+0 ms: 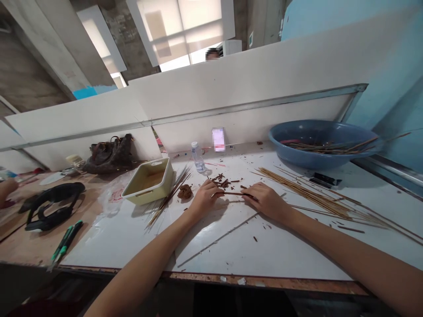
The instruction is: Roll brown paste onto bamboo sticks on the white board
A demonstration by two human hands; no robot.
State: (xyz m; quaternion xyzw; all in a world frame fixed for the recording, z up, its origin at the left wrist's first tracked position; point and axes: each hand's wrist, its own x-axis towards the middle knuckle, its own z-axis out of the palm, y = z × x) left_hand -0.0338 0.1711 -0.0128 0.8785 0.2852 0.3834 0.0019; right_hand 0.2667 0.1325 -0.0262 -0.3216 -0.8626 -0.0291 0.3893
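My left hand (pixel 204 198) and my right hand (pixel 267 200) lie on the white tabletop (pixel 231 237), fingers curled around the two ends of a thin stick coated in brown paste (pixel 233 193). A lump of brown paste (pixel 185 191) rests just left of my left hand. Brown crumbs (pixel 223 180) are scattered just beyond the stick. A bundle of bare bamboo sticks (pixel 307 193) fans out to the right of my right hand. Another bundle of thin sticks (pixel 168 198) lies left of the lump.
A yellow tray (pixel 150 181) stands left of centre, a water bottle (pixel 198 157) behind it, a blue basin (pixel 317 143) with sticks at the back right. A dark bag (pixel 110 154), black headset (pixel 53 204), green tools (pixel 64 242) and another person's hand (pixel 6 188) are at left.
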